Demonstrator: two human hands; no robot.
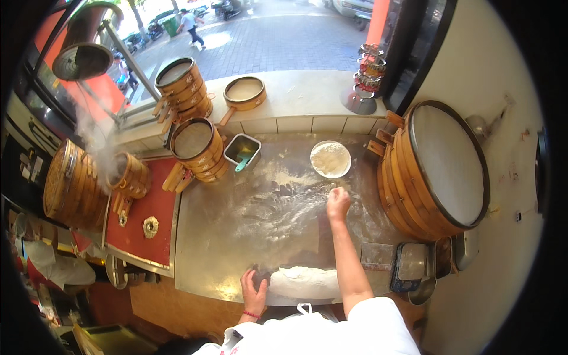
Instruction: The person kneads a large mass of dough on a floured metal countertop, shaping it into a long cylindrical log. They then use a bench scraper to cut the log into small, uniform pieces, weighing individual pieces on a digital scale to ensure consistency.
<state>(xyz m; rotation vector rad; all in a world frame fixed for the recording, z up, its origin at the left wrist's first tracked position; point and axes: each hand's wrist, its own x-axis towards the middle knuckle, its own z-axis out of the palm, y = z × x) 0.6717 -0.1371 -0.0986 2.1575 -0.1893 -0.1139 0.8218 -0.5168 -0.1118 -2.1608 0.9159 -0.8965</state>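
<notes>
A long floured roll of dough [304, 282] lies along the near edge of the metal worktop [213, 248]. My left hand [254, 288], with a red bead bracelet at the wrist, is at the dough's left end, thumb and fingers apart; whether it touches the dough is hard to tell. My right hand [338, 203] is curled over the flour-dusted middle of the worktop, just below a white bowl of flour [330, 159]. What its fingers may hold is hidden. To the left of the bowl, a square metal container [242, 149] holds a turquoise-handled tool [242, 162].
Large stacked bamboo steamers [399, 182] stand at right, above a kitchen scale [409, 266] and a flat metal scraper [376, 256]. More steamers [199, 151] stand at left, some steaming beside a red board [151, 199]. A co-worker in white [57, 264] is at far left.
</notes>
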